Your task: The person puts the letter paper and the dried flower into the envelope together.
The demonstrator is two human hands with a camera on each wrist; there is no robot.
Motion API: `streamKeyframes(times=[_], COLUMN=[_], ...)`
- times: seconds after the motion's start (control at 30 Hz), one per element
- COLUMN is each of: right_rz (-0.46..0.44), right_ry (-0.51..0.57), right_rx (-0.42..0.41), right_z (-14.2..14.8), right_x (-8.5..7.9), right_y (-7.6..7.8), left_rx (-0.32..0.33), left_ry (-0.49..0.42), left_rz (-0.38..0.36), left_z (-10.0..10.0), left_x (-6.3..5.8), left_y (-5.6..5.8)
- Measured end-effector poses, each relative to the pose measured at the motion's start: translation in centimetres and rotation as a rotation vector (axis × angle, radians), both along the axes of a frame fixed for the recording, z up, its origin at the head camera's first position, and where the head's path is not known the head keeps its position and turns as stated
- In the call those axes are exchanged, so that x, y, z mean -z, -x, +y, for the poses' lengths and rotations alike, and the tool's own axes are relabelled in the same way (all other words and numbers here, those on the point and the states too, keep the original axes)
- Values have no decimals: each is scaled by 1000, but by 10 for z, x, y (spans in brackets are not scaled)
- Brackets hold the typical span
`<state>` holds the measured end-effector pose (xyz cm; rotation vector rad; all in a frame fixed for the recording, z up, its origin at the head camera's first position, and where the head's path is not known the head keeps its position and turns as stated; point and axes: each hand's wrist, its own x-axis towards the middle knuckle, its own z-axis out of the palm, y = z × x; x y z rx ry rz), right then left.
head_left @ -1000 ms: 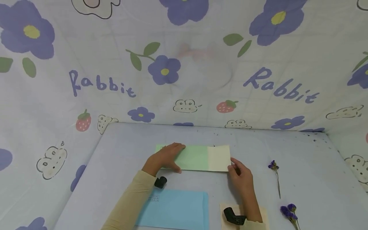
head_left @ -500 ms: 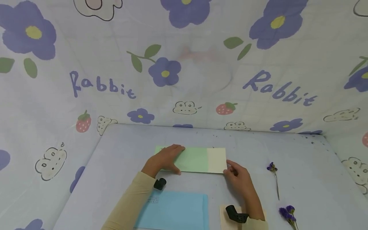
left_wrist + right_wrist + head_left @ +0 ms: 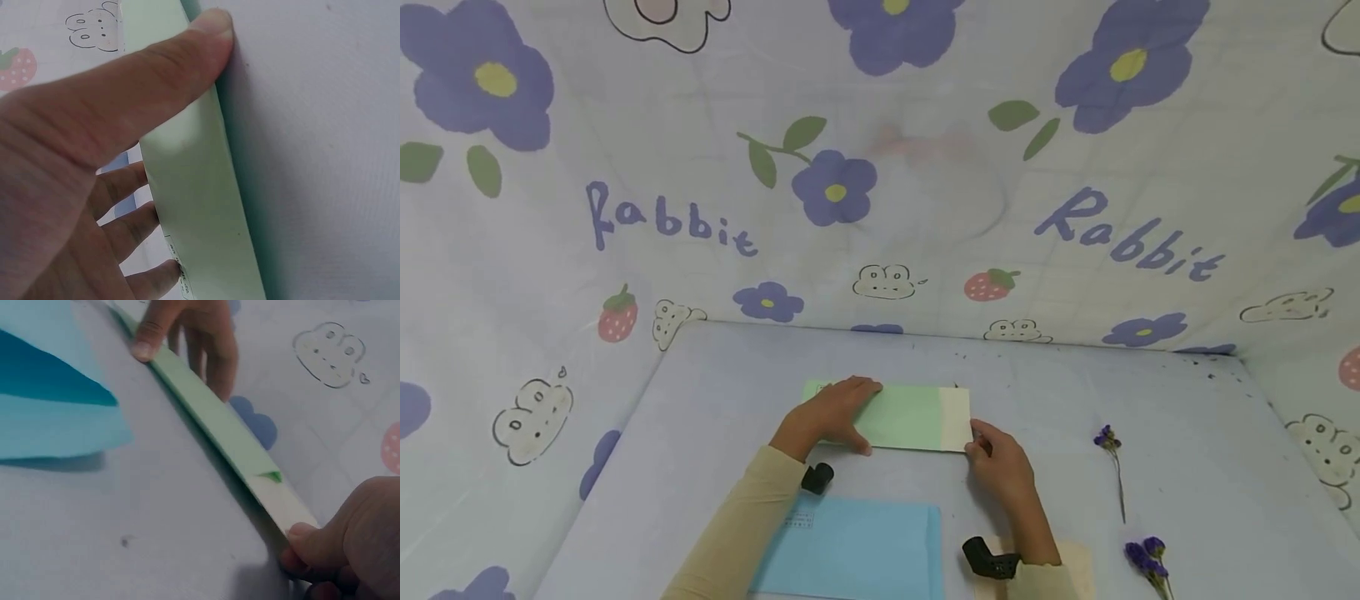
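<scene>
A light green envelope lies lengthwise across the table, and a cream card sticks out of its right end. My left hand holds the envelope's left part, thumb on the near edge and fingers along the far edge, as the left wrist view shows too. At the card's outer end, my right hand pinches it between thumb and fingers. In the right wrist view the envelope's mouth gapes slightly around the card; the rest of the card is hidden inside.
Nearer the front lies a blue envelope, its right end gaping in the right wrist view. Beige paper is partly under the right forearm. Two bits of dried purple flowers, a single stem and a small bunch, lie at right.
My right hand has moved left with the cream card, so a shorter part of it shows outside the green envelope. The left hand stays in place on the envelope.
</scene>
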<state>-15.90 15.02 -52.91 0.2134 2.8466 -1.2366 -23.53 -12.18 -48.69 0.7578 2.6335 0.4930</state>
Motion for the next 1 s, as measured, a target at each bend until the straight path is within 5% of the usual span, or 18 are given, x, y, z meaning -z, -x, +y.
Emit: streamKeyframes(times=[0.53, 1.0], right_rz=[6, 111], right_ry=[-15, 64], right_rx=[-16, 17], right_z=[-16, -25], right_x=[1, -3], right_y=[2, -2], left_rx=[15, 19], left_ry=[20, 13], left_rz=[10, 8], left_z=[0, -1], left_x=[7, 7], left_y=[4, 5])
